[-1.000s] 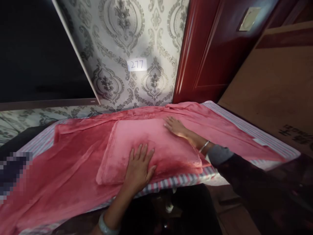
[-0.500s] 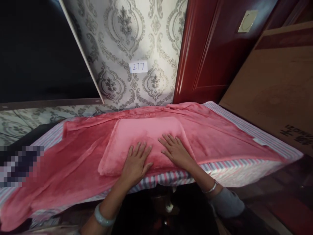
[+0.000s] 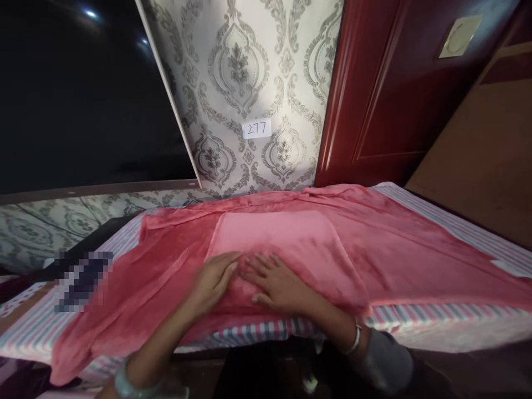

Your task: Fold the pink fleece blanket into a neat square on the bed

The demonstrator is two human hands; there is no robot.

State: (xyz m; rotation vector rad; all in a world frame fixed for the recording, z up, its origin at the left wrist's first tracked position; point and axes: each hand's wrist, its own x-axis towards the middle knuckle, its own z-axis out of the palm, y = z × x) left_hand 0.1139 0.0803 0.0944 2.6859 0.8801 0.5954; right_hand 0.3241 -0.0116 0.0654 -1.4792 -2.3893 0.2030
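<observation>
A rectangular pink plush pillow (image 3: 282, 227) lies flat on a spread pink plush blanket (image 3: 166, 277). At the pillow's near left side rests my left hand (image 3: 214, 280), its fingers stretched out and turned toward the right, a little blurred. My right hand (image 3: 282, 285) presses flat on the near middle of the pillow, fingers spread and pointing left. Both hands are open, and their fingertips come close together. The plush under them is rumpled and darker. My arms and hands hide part of the pillow's near left corner.
Beneath the blanket is a striped cloth (image 3: 257, 331) over a table-like surface. A large dark screen (image 3: 91, 100) stands at the back left. A brown cardboard box (image 3: 490, 149) leans at the right, beside a red door (image 3: 374, 94). A paper label (image 3: 256, 128) marks the patterned wall.
Both hands have moved closer together on the pillow, the right one sliding left and toward me. The left hand has turned sideways. The view has shifted left.
</observation>
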